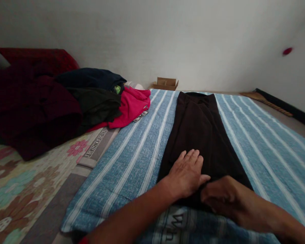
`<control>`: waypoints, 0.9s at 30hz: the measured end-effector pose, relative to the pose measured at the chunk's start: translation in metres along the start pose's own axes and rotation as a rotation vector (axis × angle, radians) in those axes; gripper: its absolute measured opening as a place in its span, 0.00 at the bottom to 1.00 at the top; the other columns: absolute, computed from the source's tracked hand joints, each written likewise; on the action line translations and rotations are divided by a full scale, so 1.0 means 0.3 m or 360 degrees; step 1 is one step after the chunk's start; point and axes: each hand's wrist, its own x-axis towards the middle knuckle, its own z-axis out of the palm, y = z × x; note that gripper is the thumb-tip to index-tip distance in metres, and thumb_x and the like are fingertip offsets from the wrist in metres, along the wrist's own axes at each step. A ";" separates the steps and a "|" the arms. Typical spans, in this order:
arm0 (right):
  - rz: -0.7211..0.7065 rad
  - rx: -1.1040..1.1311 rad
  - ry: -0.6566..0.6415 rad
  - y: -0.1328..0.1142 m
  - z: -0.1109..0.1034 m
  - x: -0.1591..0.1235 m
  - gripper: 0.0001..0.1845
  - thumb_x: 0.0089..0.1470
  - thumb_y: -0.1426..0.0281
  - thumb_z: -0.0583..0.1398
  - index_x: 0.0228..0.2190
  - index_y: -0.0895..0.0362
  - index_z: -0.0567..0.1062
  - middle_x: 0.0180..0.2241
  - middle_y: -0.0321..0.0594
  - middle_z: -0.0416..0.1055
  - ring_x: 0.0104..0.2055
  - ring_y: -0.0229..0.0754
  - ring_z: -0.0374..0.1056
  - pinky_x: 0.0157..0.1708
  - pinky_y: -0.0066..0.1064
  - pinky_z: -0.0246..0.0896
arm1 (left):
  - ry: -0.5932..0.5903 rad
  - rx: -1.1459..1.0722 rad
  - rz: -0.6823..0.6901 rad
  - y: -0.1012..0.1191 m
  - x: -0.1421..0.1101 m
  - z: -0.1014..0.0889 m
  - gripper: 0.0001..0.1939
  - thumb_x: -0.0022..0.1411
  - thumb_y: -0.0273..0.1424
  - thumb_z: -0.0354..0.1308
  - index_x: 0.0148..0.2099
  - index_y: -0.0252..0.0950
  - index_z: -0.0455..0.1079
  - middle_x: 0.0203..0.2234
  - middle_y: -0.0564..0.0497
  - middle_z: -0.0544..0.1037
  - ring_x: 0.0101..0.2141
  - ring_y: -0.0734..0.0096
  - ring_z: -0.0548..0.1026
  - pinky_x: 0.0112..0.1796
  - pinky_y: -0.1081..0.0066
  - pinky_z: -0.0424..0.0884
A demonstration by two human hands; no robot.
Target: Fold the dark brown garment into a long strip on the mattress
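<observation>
A dark brown pair of trousers (199,132) lies folded lengthwise on a blue striped cloth (132,159), stretching away from me. My left hand (186,173) rests flat on its near end, fingers stretched out. My right hand (223,196) is beside it at the near hem, fingers curled under and pinching the trouser fabric.
A heap of clothes lies at the left: maroon (33,105), dark navy (88,78), black (99,103) and pink (132,105). A flowered sheet (20,189) covers the left side. A small cardboard box (165,83) stands by the far wall. A dark strip (282,103) runs along the right wall.
</observation>
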 end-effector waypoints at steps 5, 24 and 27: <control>-0.0018 -0.0010 0.0589 0.030 -0.114 0.185 0.13 0.57 0.66 0.52 0.26 0.59 0.71 0.24 0.36 0.66 0.26 0.35 0.61 0.25 0.25 0.54 | 0.0026 -0.0014 0.0216 -0.100 0.054 0.025 0.26 0.66 0.44 0.43 0.59 0.34 0.57 0.59 0.43 0.62 0.61 0.58 0.54 0.58 0.56 0.49; 0.0392 -0.1779 -0.0028 0.089 -0.179 0.527 0.12 0.55 0.72 0.52 0.32 0.56 0.76 0.26 0.44 0.74 0.29 0.43 0.70 0.25 0.28 0.54 | 0.0055 -0.0125 0.0165 -0.124 0.037 0.062 0.28 0.65 0.48 0.43 0.59 0.37 0.58 0.61 0.44 0.59 0.62 0.57 0.47 0.59 0.51 0.40; 0.0346 -0.1807 -0.0124 0.078 -0.176 0.550 0.11 0.54 0.72 0.54 0.33 0.58 0.76 0.27 0.46 0.74 0.32 0.44 0.70 0.30 0.29 0.58 | 0.0071 -0.0150 0.0168 -0.123 0.037 0.060 0.26 0.64 0.47 0.44 0.57 0.36 0.59 0.59 0.45 0.61 0.61 0.58 0.50 0.59 0.54 0.43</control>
